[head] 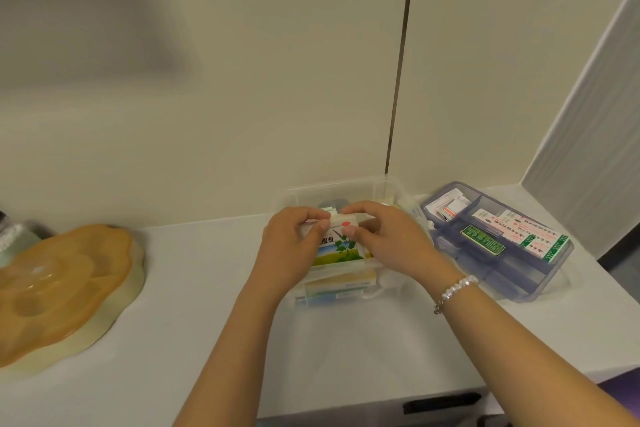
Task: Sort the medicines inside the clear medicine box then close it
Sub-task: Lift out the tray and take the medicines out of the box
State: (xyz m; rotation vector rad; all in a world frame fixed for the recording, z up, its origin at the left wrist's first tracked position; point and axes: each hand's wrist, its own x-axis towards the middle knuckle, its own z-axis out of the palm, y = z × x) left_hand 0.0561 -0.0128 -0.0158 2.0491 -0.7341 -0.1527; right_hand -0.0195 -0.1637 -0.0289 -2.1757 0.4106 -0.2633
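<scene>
A clear medicine box (346,185) stands open on the white counter against the wall, with several medicine cartons inside. Over it I hold a white carton (337,244) printed with a green plant and a field. My left hand (294,239) grips its left top corner and my right hand (388,236) grips its right side, fingers pinching the top flap. More flat cartons (336,288) lie under it in the box's near part. The box's far contents are mostly hidden by my hands.
A blue-tinted divided tray (540,291) lies to the right, holding red-and-white and green cartons (519,229). An orange lidded dish (59,291) sits at the left. The counter's front edge runs near the bottom, and a grey panel rises at far right.
</scene>
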